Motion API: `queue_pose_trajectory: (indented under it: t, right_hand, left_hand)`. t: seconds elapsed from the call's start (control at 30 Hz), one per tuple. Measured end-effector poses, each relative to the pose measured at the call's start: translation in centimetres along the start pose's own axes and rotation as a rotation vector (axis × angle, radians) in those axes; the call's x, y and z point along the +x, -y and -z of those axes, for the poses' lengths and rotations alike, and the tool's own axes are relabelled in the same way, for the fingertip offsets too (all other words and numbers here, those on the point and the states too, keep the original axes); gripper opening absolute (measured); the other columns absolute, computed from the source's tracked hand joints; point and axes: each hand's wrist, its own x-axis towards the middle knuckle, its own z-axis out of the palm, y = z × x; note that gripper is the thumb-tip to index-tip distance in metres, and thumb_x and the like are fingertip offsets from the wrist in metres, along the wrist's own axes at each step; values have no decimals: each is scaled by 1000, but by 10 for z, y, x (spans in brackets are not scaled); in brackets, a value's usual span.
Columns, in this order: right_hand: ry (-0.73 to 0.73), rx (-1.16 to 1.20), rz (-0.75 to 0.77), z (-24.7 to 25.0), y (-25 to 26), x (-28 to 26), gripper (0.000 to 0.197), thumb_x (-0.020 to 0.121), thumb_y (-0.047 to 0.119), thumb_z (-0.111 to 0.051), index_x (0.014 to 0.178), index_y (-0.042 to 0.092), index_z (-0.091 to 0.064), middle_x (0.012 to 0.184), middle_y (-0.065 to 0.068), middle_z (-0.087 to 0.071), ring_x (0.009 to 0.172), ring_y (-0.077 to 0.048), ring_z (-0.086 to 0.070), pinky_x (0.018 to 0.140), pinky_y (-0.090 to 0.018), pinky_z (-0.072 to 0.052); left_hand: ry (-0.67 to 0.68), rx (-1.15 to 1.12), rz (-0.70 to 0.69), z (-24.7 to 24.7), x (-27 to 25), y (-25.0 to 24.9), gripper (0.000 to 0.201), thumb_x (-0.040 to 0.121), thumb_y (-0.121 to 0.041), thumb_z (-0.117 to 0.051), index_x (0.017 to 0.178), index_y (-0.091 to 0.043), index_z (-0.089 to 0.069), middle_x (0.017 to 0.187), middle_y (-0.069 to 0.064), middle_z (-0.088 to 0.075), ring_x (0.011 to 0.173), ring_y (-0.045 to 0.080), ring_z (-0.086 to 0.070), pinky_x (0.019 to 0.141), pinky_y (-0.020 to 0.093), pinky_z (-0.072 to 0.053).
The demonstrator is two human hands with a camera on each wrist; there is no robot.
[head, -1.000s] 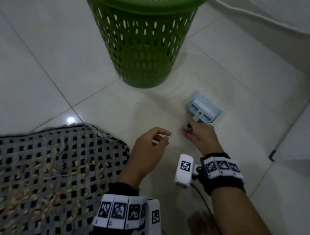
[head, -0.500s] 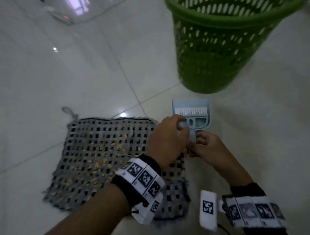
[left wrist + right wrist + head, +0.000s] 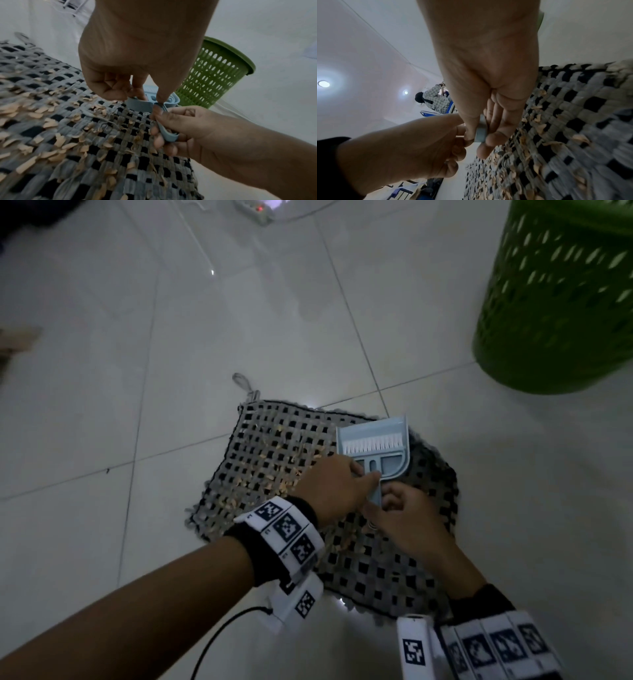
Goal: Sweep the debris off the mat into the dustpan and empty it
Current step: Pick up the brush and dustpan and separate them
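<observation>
Two hands hold the small blue dustpan [image 3: 373, 450] over the mat [image 3: 274, 460]: right hand [image 3: 400, 518] fingers curl round its handle, left hand [image 3: 334, 487] fingers pinch the brush inside. It looks light, stiff, smooth.

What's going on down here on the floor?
A person is holding a small blue dustpan with its brush still clipped inside, over a woven mat strewn with tan scraps. The right hand grips the handle; the left hand pinches near the brush. No sweeping has begun. A green basket stands nearby.
</observation>
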Motion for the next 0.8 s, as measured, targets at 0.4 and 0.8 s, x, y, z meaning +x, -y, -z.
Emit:
queue_pose_trajectory:
  t: [0.4, 0.8]
  right_hand:
    - [-4, 104, 84, -18, 12, 14, 24, 99, 24, -59, 85, 5, -56, 54, 0, -66, 46, -14, -65, 45, -24, -50]
    - [167, -30, -81, -36, 3, 24, 9, 102, 24, -56, 105, 20, -63, 83, -5, -75, 49, -12, -55, 51, -24, -48]
  left_hand:
    - [-318, -256, 55, 1, 25, 5, 29, 93, -50, -56, 88, -22, -61, 79, -3, -65, 72, 19, -63, 66, 33, -52]
    - [-435, -414, 77, 79, -16, 75, 16, 108, -35, -35, 103, -21, -39, 85, 8, -56, 57, 20, -54, 48, 37, -50]
